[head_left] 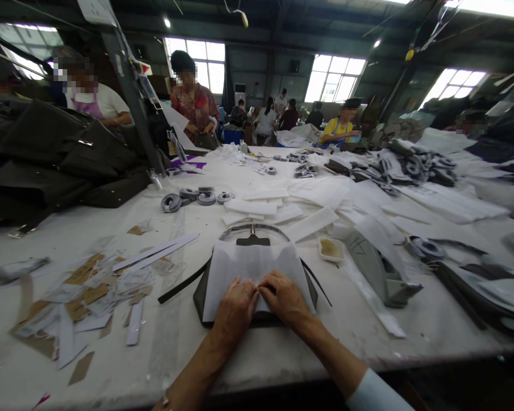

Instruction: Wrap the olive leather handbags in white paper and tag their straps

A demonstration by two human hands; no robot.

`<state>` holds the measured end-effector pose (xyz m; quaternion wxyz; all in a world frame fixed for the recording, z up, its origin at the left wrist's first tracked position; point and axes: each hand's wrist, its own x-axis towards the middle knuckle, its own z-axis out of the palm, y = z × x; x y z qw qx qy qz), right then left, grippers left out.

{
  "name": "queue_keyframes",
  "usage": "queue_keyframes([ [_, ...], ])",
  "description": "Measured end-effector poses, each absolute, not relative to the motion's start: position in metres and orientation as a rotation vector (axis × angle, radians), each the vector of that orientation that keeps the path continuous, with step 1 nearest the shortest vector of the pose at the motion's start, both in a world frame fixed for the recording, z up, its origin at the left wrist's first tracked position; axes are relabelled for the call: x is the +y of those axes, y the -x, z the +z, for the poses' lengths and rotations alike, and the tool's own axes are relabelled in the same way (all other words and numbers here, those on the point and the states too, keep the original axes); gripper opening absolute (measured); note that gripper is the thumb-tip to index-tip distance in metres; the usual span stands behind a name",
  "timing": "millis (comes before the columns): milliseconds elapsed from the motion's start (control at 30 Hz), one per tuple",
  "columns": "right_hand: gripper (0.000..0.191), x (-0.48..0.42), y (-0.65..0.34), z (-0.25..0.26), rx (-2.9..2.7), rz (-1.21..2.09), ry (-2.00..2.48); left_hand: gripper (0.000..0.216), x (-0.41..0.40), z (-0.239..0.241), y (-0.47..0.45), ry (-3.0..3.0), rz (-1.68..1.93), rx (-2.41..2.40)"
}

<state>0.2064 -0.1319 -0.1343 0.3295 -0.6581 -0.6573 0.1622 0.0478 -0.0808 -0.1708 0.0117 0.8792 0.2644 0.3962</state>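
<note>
A dark handbag point(199, 298) lies flat on the white table point(282, 354) right in front of me, its curved handle point(253, 230) pointing away. A sheet of white paper point(248, 265) covers most of the bag. My left hand point(235, 311) and my right hand point(286, 298) rest side by side on the near edge of that paper, fingertips touching it and curled as if pinching it. A thin dark strap point(184, 283) trails from the bag's left side.
Scraps of brown card and white paper point(85, 297) litter the left. A small dish of yellowish paste point(330, 249) sits right of the bag, grey rolls point(197, 197) beyond it. Dark bags point(60, 160) pile at far left. Other people work across the table.
</note>
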Motion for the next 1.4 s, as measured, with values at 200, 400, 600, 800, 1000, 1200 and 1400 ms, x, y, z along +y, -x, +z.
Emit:
queue_keyframes([
  [200,0.019,-0.134,-0.206,-0.128,-1.773,0.457,1.692,0.013,-0.081,-0.169,-0.045,-2.781,1.138,0.822],
  [400,0.023,-0.129,-0.203,-0.117,-1.920,0.401,1.854,0.024,-0.079,-0.165,-0.041,-2.721,1.091,0.811],
  [600,0.022,-0.121,-0.197,-0.116,-1.876,0.379,2.005,0.033,-0.075,-0.161,-0.034,-2.753,1.015,0.595],
  [800,0.031,-0.118,-0.196,-0.112,-1.864,0.454,2.006,0.046,-0.067,-0.163,-0.030,-2.736,0.951,0.628],
  [1000,0.033,-0.114,-0.195,-0.107,-1.944,0.470,1.995,0.064,-0.065,-0.157,-0.028,-2.574,0.801,0.849],
  [1200,0.029,-0.125,-0.197,-0.113,-2.035,0.322,1.858,0.068,-0.057,-0.158,-0.026,-2.639,0.700,0.878],
  [1400,0.028,-0.199,-0.237,-0.078,-1.758,0.500,1.286,0.047,-0.048,-0.166,-0.022,-2.823,0.661,0.643],
])
